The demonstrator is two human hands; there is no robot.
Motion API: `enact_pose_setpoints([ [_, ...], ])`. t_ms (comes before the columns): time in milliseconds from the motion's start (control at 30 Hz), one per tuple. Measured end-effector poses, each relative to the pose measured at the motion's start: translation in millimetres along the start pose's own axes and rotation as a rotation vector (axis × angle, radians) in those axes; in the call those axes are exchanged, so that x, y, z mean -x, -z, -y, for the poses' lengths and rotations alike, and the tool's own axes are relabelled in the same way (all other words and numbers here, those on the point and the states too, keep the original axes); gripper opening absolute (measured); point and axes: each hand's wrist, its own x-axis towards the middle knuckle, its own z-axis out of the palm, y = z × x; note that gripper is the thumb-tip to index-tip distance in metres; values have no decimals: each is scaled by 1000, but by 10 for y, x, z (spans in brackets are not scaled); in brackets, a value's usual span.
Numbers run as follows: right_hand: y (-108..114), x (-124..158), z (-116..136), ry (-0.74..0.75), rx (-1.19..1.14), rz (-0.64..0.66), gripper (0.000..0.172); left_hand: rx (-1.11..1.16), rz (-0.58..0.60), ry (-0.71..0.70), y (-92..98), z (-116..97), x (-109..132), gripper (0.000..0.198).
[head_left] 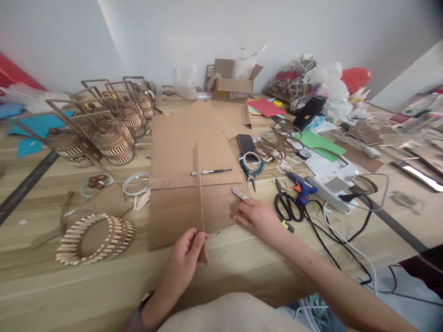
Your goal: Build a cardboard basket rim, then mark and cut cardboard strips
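Note:
My left hand (pixel 188 251) pinches the near end of a narrow cardboard strip (pixel 198 184), which stands on edge and runs away from me over a flat brown cardboard sheet (pixel 173 221). A pen (pixel 214 172) lies across the sheet by the strip. At the sheet's right edge, my right hand (pixel 258 219) has its fingers curled over a utility knife, whose pale blade (pixel 238 193) sticks out ahead of them. The knife's handle is hidden by the hand. Behind the wrist shows a yellow-and-black piece (pixel 288 226), perhaps its end.
On the left are lidded woven baskets (pixel 114 138) with tall handles and slatted rings (pixel 93 240). To the right lie pliers (pixel 253 170), black scissors (pixel 289 205), a blue glue gun (pixel 301 186) and tangled cables. A cardboard box (pixel 233 85) stands at the back.

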Motion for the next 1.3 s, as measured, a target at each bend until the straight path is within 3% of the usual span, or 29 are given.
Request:
enact_pose_setpoints([
  [167, -161, -83, 216, 43, -48, -3, 14, 14, 15, -15, 1, 34, 0, 54],
  [367, -219, -166, 233, 9, -62, -21, 11, 29, 19, -44, -5, -9, 3, 53],
  [600, -175, -177, 352, -11, -158, -52, 12, 389, 74, -16, -39, -87, 37, 50],
  [667, -143, -163, 480, 9, -326, -48, 13, 499, 121, -35, -38, -87, 38, 48],
  [733, -123, -175, 629, 14, -649, -9, 18, 592, 192, -53, -33, -72, 32, 46],
  [833, -114, -249, 829, -51, -1220, 144, 34, 692, 329, -50, -18, -41, 17, 45],
  [900, -100, -311, 906, -100, -1465, 229, 43, 702, 375, -28, -4, -28, 11, 45],
  [1133, 10, -376, 826, -68, -1592, 393, 43, 403, 193, -31, 11, -76, 56, 57],
  [1300, -49, -390, 719, -106, -1318, 271, 43, 250, 94, -3, 19, -94, 38, 58],
])
